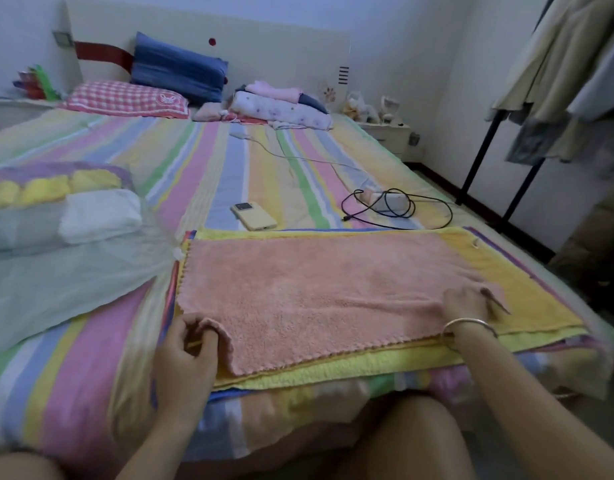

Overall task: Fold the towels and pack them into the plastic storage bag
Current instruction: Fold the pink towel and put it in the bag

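Striped cotton in pastel bands covers the bed (229, 161). Along its near edge lies a flat stack of towels, with a peach towel (316, 292) spread on top of a yellow towel (527, 292). Just left of the stack the clear plastic storage bag (66, 282) lies slack, with folded towels (97, 216) already inside it.

The left hand (188, 344) pinches the peach towel's near left corner, which is raised and curling over. The right hand (466, 303) has its fingers bent into the cloth at the near right end, and the pile puckers beneath them.

The step looks like the first fold. To do it well, each pinch should take the peach layer alone, so the yellow one stays flat. Both corners should rise together, travel level to the far edge and land corner on corner before the crease is pressed.

Beyond the stack, near it but apart, lie a yellow phone (253, 216) and a coiled black cable (395, 206). Neither blocks the fold, though a corner thrown too far could catch them. The bag's loose film beside the left corner is the likelier snag.
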A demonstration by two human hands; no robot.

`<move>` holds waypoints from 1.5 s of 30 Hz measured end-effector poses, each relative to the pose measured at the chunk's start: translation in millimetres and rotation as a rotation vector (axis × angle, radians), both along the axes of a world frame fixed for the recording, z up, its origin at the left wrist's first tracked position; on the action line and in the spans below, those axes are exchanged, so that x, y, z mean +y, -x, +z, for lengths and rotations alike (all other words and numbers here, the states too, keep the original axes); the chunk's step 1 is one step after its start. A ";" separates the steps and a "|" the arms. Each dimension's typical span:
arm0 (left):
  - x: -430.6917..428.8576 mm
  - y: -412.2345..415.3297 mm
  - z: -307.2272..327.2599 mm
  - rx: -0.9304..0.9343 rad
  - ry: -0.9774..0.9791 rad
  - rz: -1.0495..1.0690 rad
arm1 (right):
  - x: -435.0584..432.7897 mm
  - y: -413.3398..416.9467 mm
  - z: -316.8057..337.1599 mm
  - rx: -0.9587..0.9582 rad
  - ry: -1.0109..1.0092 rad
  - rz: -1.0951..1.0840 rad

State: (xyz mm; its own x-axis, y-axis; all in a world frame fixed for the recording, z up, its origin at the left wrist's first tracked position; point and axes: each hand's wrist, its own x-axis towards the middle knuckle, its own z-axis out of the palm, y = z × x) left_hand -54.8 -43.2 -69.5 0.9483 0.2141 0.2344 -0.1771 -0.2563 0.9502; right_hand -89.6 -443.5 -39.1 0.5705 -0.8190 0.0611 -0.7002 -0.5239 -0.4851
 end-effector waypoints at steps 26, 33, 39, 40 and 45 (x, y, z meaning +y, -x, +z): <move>66.4 9.6 6.3 -0.117 -0.278 -0.317 | 297.1 -2.7 -22.6 -0.577 0.099 1.135; 81.9 -0.8 10.1 -0.017 -0.108 -0.355 | 318.8 -9.5 -25.7 -0.692 0.315 1.129; 85.2 -8.2 15.3 -0.015 -0.018 -0.405 | 327.4 -13.5 -25.7 -0.749 0.254 1.027; 85.7 -9.5 16.8 -0.021 -0.009 -0.412 | 327.7 -14.3 -25.9 -0.765 0.201 1.013; 88.9 -20.6 21.9 -0.138 -0.168 -0.445 | 323.7 -16.1 -17.7 -0.862 0.015 1.006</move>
State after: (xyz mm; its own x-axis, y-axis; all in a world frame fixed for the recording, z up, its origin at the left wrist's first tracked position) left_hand -34.2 45.7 -47.6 0.8968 -0.2560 0.3609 -0.4255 -0.2753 0.8620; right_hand -73.5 -119.8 -56.7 0.6985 -0.0609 0.7130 0.5215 -0.6389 -0.5655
